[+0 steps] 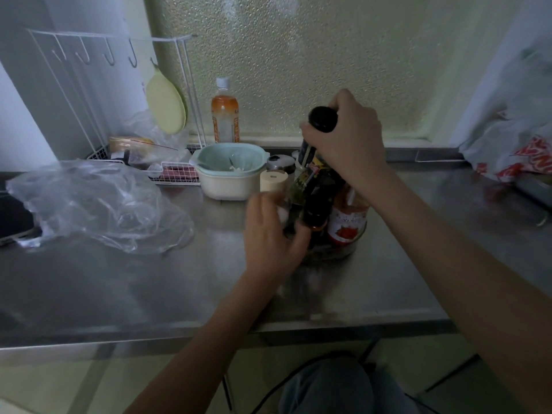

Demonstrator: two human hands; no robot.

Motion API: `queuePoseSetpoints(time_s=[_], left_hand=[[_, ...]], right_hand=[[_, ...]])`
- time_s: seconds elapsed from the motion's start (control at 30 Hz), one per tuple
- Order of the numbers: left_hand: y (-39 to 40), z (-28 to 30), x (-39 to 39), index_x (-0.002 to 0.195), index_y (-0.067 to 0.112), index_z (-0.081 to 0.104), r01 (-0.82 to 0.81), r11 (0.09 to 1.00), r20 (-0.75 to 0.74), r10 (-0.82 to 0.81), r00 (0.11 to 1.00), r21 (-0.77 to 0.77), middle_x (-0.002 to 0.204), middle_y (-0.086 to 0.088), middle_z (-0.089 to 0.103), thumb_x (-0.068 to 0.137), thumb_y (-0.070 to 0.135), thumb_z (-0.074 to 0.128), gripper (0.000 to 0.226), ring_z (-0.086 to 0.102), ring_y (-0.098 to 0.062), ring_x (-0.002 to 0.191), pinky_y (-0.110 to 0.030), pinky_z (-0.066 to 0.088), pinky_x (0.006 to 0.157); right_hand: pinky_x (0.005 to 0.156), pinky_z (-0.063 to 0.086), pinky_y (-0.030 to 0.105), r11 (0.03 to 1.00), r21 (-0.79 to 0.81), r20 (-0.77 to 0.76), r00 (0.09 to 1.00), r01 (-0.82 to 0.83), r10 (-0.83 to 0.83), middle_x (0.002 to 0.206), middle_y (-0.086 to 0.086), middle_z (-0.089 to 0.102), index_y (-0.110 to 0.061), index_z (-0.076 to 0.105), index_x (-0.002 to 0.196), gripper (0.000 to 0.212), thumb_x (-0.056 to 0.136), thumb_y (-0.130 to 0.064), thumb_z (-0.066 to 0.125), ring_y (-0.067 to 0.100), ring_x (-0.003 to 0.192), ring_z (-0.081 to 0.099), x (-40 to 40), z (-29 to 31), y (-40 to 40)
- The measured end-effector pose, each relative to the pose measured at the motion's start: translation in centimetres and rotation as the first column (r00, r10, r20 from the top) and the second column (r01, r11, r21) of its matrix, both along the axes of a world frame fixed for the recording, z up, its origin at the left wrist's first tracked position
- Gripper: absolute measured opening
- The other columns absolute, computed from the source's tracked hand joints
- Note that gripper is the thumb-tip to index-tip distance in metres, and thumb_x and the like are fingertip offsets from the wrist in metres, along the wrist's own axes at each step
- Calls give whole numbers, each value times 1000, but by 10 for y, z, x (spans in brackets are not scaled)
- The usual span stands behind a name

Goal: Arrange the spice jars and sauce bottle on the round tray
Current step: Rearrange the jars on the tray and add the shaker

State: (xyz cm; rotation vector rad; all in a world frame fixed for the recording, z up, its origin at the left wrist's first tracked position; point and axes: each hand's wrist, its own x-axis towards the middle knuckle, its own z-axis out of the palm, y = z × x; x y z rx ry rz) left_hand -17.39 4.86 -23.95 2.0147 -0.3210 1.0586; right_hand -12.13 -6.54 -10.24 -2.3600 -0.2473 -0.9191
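The steel tabletop [403, 222] carries the whole job, and its bare middle gives both arms room to work from the near edge. To the left a crumpled plastic bag [95, 204] lies well apart from the action, and behind it a wire rack [176, 174] hugs the wall. A two-tone bowl [230, 174] sits just left of the cluster, with an orange drink bottle [225, 115] behind it at the window.

The tray [337, 252] is mostly hidden; only a dark rounded rim shows beneath the crowded bottles, so its full outline cannot be made out.

The sauce bottle [316, 186] stands tall and dark over the tray, tilted slightly. The right hand [349, 138] wraps its neck just below the black cap, a closed grip from above that likely lets the base be steered into a gap. A red-labelled jar [348, 222] stands just right of it, touching or nearly so. A beige-capped jar [273, 179] and a metal-lidded jar [280, 162] wait behind.

The left hand [268, 234] is blurred, fingers curled near the bottle's base, probably steadying something small and pale; whether its grip has closed on anything I cannot tell.
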Motion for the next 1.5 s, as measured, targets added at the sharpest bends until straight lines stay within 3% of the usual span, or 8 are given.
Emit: queuePoseSetpoints(time_s=[0.17, 0.3, 0.6, 0.93, 1.07, 1.23, 1.4, 1.5], left_hand=[[-10, -6, -1, 89, 18, 44, 80, 989, -203, -53, 978, 125, 82, 7, 46, 72, 52, 61, 41, 45, -10, 70, -17, 30, 50], [-6, -9, 3, 82, 12, 48, 7, 994, -163, 11, 987, 112, 75, -4, 56, 76, 34, 71, 32, 47, -14, 66, -26, 35, 52], [-6, -10, 12, 112, 7, 52, 13, 999, -248, -23, 968, -42, 116, -11, 47, 82, 31, 68, 42, 59, -27, 89, -34, 52, 68], [-7, -15, 17, 87, 1, 56, 22, 988, -246, 16, 969, 151, 100, -17, 51, 72, 44, 48, 46, 52, -34, 89, -42, 49, 73], [-5, -14, 12, 88, 5, 56, -49, 976, -239, 100, 966, 211, 97, -15, 52, 71, 48, 47, 47, 45, -31, 89, -39, 38, 75], [1, -7, 9, 91, 3, 54, -40, 987, -159, 15, 987, -156, 95, -10, 46, 75, 34, 54, 35, 44, -22, 91, -34, 42, 80], [-1, -1, 5, 97, -3, 47, -43, 927, -209, -39, 977, -373, 101, -11, 38, 85, 7, 57, 19, 31, -2, 80, -15, 28, 72], [1, -3, 5, 95, -4, 44, -49, 931, -229, -38, 973, -361, 96, -13, 39, 86, 17, 50, 24, 29, -2, 78, -14, 25, 69]], right_hand=[[71, 34, 30, 947, -309, -162, 976, 87, -143, 114, 17, 58, -5, 52, 112, 55, 78, -45, 67, 33, 106, 56, 8, 0, 15], [70, 37, 31, 905, -423, -292, 938, 47, -185, 114, 15, 59, -4, 54, 111, 57, 76, -46, 71, 32, 106, 58, 14, -4, 26], [47, 29, 26, 901, -412, -413, 909, -134, -54, 86, 8, 54, -7, 52, 91, 51, 71, -49, 73, 22, 75, 51, 5, -10, 18], [94, 40, 44, 785, -613, -405, 889, -90, -214, 128, 16, 47, -17, 51, 126, 48, 85, -39, 62, 33, 121, 42, 13, -23, 14], [92, 42, 42, 875, -479, -324, 940, -67, -105, 123, 14, 53, -16, 51, 126, 41, 88, -29, 59, 31, 116, 48, 11, -21, 11], [67, 46, 33, 987, -147, -18, 998, -70, 68, 80, 3, 62, -18, 57, 101, 15, 91, -29, 52, 21, 74, 57, -53, -16, -15], [70, 47, 32, 973, -222, -252, 968, -59, 1, 110, 3, 58, -36, 42, 124, 43, 85, -45, 57, 23, 94, 59, -81, -83, -23], [76, 53, 39, 983, -161, -253, 966, -87, 44, 112, 7, 61, -37, 31, 134, 60, 83, -34, 63, 25, 96, 61, -70, -102, -14]])
